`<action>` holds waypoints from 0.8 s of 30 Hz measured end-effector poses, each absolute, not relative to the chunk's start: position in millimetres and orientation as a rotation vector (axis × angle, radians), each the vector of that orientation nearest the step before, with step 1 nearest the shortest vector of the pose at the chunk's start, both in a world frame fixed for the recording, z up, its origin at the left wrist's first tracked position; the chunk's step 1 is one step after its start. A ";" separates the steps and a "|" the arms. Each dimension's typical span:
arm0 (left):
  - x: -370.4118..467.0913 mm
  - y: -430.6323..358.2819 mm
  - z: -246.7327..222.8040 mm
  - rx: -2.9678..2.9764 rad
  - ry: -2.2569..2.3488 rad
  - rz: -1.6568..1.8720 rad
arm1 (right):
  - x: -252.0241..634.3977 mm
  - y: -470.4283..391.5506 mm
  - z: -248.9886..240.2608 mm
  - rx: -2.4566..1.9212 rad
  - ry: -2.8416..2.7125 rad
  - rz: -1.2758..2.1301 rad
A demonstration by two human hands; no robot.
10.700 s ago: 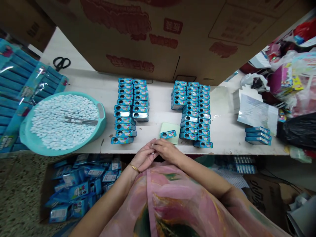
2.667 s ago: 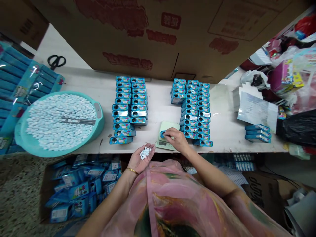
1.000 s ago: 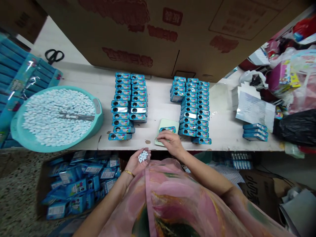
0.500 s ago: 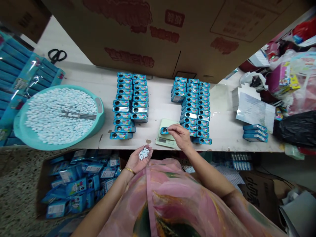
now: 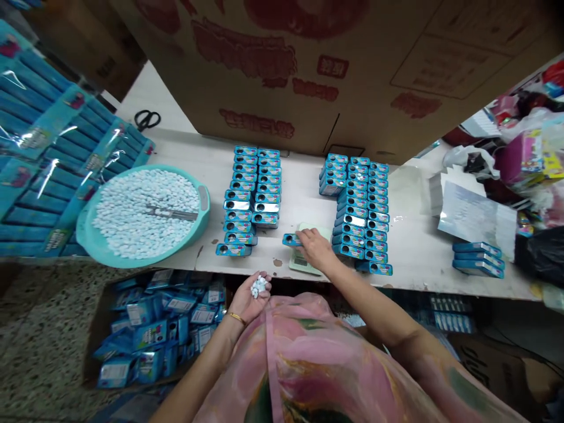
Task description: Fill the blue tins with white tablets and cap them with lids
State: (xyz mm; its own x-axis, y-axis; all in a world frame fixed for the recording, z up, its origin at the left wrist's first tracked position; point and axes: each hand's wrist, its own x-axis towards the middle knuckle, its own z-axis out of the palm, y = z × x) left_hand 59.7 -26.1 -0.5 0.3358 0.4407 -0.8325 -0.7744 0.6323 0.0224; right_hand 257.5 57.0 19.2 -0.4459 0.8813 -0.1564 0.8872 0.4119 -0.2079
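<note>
My left hand (image 5: 253, 296) is cupped palm-up below the table edge and holds a small heap of white tablets (image 5: 258, 285). My right hand (image 5: 314, 248) grips a small blue tin (image 5: 291, 239) by its right end, the tin just left of the pale green scale (image 5: 304, 261). Rows of the same blue tins stand in two blocks, the left block (image 5: 249, 197) and the right block (image 5: 358, 205), on the white table (image 5: 299, 188).
A teal basin (image 5: 145, 214) full of white tablets with a metal scoop sits at the left. Scissors (image 5: 147, 119) lie far left. A big cardboard box (image 5: 308, 70) backs the table. Three tins (image 5: 478, 258) and papers (image 5: 478, 214) lie right. A carton of blue packets (image 5: 150, 323) stands below.
My right hand has carried the blue tin off the scale towards the left. The left hand keeps its tablets. The view has shifted so everything sits further right.
</note>
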 end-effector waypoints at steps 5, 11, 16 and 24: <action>45.1 -31.7 -0.7 -0.438 0.991 0.882 | 204.0 82.0 19.3 1.592 2.693 -0.401; 41.6 -24.8 -3.4 -0.449 1.061 0.871 | 187.6 79.2 -10.1 1.653 2.779 -0.533; 38.7 -17.7 -5.8 -0.417 1.077 0.866 | 230.9 104.6 -17.9 1.785 2.827 -0.415; 40.8 -16.5 -4.8 -0.433 1.147 0.888 | 347.9 209.2 -1.1 2.059 2.327 0.124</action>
State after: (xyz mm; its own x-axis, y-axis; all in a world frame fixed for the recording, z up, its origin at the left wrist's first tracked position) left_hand 40.8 -16.5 -4.8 0.1344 0.3814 -0.9146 -0.7898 0.5986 0.1336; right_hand 347.9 209.2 -1.1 -0.1225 0.9920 0.0288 0.9895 0.1198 0.0807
